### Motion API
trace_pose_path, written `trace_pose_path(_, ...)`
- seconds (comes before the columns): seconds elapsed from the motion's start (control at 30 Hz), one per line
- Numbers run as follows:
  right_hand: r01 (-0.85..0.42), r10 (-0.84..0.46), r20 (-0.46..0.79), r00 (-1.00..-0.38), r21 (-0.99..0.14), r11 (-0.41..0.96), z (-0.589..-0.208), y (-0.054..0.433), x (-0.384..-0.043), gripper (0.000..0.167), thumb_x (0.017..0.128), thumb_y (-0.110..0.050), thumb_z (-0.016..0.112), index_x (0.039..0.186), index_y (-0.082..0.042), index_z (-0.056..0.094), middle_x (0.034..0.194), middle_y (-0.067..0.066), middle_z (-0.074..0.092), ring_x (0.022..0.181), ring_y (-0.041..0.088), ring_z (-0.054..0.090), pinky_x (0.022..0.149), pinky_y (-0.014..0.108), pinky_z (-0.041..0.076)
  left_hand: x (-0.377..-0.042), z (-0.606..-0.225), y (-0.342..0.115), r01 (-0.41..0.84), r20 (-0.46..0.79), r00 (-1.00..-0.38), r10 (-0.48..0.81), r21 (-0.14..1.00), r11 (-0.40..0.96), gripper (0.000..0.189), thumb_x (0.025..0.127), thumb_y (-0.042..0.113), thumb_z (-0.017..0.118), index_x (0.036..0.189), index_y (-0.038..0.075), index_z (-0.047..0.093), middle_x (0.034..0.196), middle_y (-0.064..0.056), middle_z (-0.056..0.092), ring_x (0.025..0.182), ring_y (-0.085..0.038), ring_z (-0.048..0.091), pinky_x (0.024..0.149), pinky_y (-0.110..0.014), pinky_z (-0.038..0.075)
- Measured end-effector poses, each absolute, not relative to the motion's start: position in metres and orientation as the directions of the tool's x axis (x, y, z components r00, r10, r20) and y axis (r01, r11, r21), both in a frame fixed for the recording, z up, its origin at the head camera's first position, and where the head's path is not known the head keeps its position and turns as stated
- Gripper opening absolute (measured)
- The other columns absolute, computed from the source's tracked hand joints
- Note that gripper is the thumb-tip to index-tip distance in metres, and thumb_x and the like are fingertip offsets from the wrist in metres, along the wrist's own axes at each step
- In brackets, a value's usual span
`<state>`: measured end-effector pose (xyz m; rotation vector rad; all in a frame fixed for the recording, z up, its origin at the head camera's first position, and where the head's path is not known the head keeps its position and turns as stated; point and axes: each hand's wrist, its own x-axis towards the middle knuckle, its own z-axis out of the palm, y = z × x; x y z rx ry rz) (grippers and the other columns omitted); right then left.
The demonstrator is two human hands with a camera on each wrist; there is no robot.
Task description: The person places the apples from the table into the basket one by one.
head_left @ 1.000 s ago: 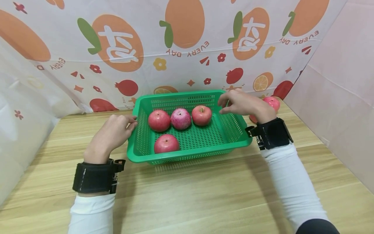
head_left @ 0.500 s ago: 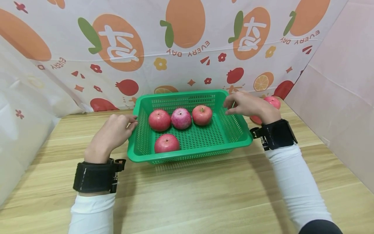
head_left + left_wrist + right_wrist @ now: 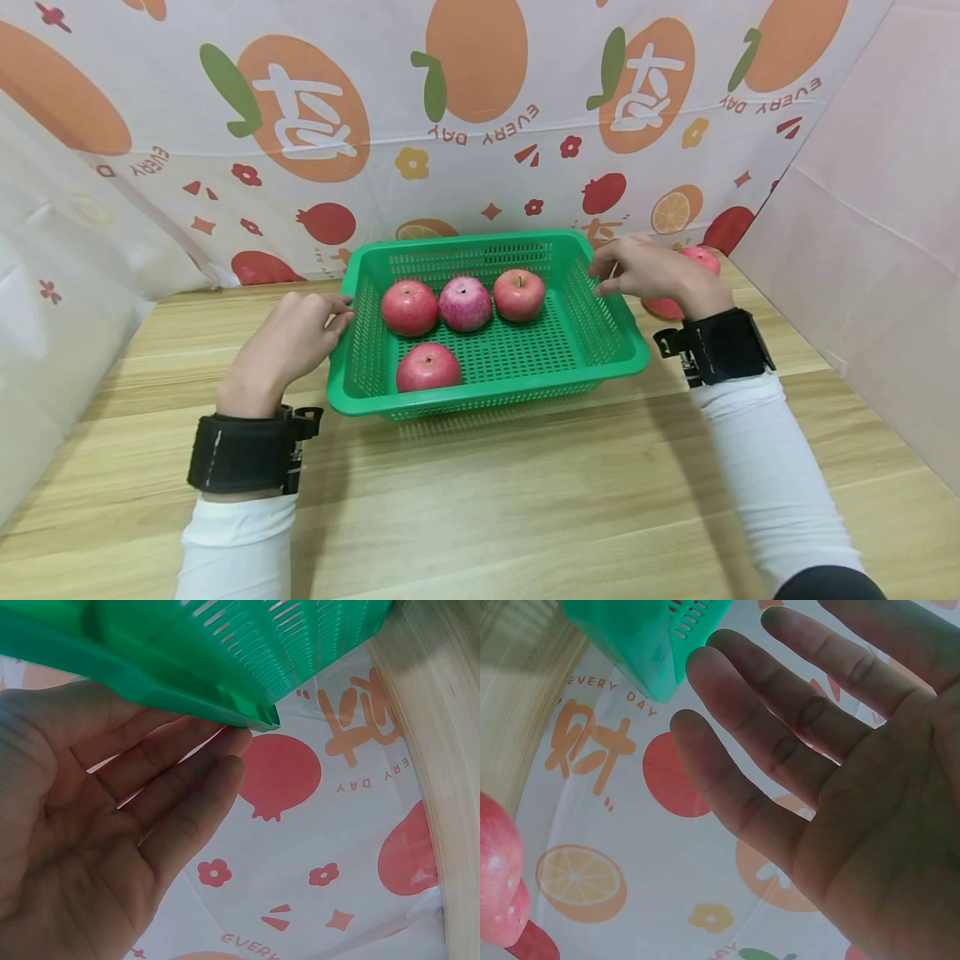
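A green slotted plastic basket (image 3: 517, 358) stands on the table with several fruits in it. Three lie along its back: a red apple (image 3: 409, 308), a purplish-pink round fruit (image 3: 465, 304) and a lighter red apple (image 3: 519, 296). Another red apple (image 3: 429, 367) lies at the front left. At the basket's left rim my left hand (image 3: 288, 337) pinches the edge between thumb and fingers. My right hand (image 3: 652, 268) hovers over the right rim, fingers loosely bent and holding nothing; in the right wrist view its fingers (image 3: 742, 712) are spread, apart from the basket.
Beyond my right hand, partly hidden by it, red fruits (image 3: 702, 260) sit on the wooden table (image 3: 487, 500) outside the basket. A fruit-printed cloth (image 3: 480, 183) hangs right behind the basket, and a pale cloth wall (image 3: 847, 250) stands at the right.
My right hand has moved to the right, from above the inside of the basket to its right rim. The left hand, basket and fruits have stayed put.
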<state>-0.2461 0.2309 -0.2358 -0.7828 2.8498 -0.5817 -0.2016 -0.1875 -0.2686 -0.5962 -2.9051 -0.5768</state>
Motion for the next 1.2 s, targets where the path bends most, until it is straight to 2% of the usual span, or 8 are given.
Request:
trace_pose_path(0.17, -0.455, -0.499, -0.020, -0.866, -0.382, 0.804, -0.237, 0.235, -0.247, 0.019, 0.093, -0.004, 0.071, 0.110, 0.005, 0.071, 0.103, 0.015, 0.069, 0.097, 0.032, 0.064, 0.083, 0.047, 0.053, -0.202, -0.269, -0.187, 0.394, 0.180, -0.919, 0.352, 0.350, 0.850, 0.026, 0.099, 0.000, 0.060, 0.116, -0.019, 0.066, 0.123, -0.035, 0.062, 0.083, -0.036, 0.067, 0.052, -0.033, 0.041)
trace_pose_path(0.3, -0.456, -0.501, -0.023, -0.865, -0.378, 0.806, -0.236, 0.239, -0.247, 0.017, 0.092, -0.002, 0.070, 0.108, 0.005, 0.070, 0.100, 0.014, 0.068, 0.096, 0.032, 0.063, 0.081, 0.047, 0.053, -0.202, -0.269, -0.188, 0.398, 0.184, -0.917, 0.354, 0.346, 0.849, 0.026, 0.098, 0.000, 0.061, 0.116, -0.019, 0.066, 0.122, -0.035, 0.063, 0.091, -0.041, 0.068, 0.055, -0.034, 0.043)
trace_pose_path(0.47, -0.430, -0.483, -0.044, -0.875, -0.392, 0.814, -0.234, 0.241, -0.247, 0.020, 0.093, -0.002, 0.070, 0.111, 0.006, 0.069, 0.104, 0.015, 0.068, 0.098, 0.033, 0.062, 0.085, 0.049, 0.053, -0.202, -0.268, -0.188, 0.399, 0.186, -0.916, 0.355, 0.348, 0.848, 0.026, 0.098, 0.000, 0.061, 0.116, -0.019, 0.066, 0.122, -0.035, 0.063, 0.072, -0.031, 0.064, 0.050, -0.031, 0.039)
trace_pose_path(0.57, -0.423, -0.476, -0.048, -0.878, -0.388, 0.819, -0.233, 0.243, -0.248, 0.021, 0.094, -0.003, 0.070, 0.113, 0.006, 0.069, 0.106, 0.015, 0.068, 0.099, 0.033, 0.062, 0.086, 0.049, 0.053, -0.202, -0.268, -0.188, 0.400, 0.189, -0.916, 0.355, 0.349, 0.847, 0.026, 0.098, 0.000, 0.061, 0.115, -0.019, 0.066, 0.122, -0.035, 0.063, 0.071, -0.029, 0.063, 0.049, -0.030, 0.038)
trace_pose_path(0.8, -0.427, -0.472, -0.038, -0.881, -0.365, 0.827, -0.233, 0.249, -0.251, 0.022, 0.094, -0.001, 0.068, 0.116, 0.003, 0.071, 0.101, 0.012, 0.069, 0.097, 0.031, 0.062, 0.083, 0.048, 0.053, -0.202, -0.268, -0.188, 0.402, 0.190, -0.915, 0.356, 0.346, 0.848, 0.026, 0.098, -0.001, 0.062, 0.116, -0.019, 0.066, 0.121, -0.035, 0.063, 0.086, -0.039, 0.069, 0.052, -0.032, 0.042)
trace_pose_path(1.03, -0.429, -0.465, -0.028, -0.885, -0.342, 0.836, -0.235, 0.256, -0.253, 0.016, 0.094, -0.004, 0.069, 0.109, 0.004, 0.070, 0.100, 0.014, 0.069, 0.096, 0.033, 0.063, 0.083, 0.050, 0.054, -0.202, -0.268, -0.188, 0.404, 0.190, -0.914, 0.358, 0.344, 0.848, 0.026, 0.098, -0.001, 0.062, 0.115, -0.019, 0.066, 0.121, -0.035, 0.063, 0.084, -0.038, 0.069, 0.050, -0.031, 0.040)
trace_pose_path(1.2, -0.413, -0.449, -0.033, -0.893, -0.337, 0.846, -0.236, 0.261, -0.255, 0.018, 0.094, -0.004, 0.068, 0.110, 0.004, 0.070, 0.102, 0.015, 0.070, 0.098, 0.034, 0.064, 0.085, 0.051, 0.054, -0.202, -0.268, -0.188, 0.400, 0.186, -0.916, 0.356, 0.347, 0.848, 0.026, 0.098, -0.001, 0.061, 0.115, -0.019, 0.066, 0.121, -0.035, 0.063, 0.090, -0.041, 0.069, 0.052, -0.032, 0.042)
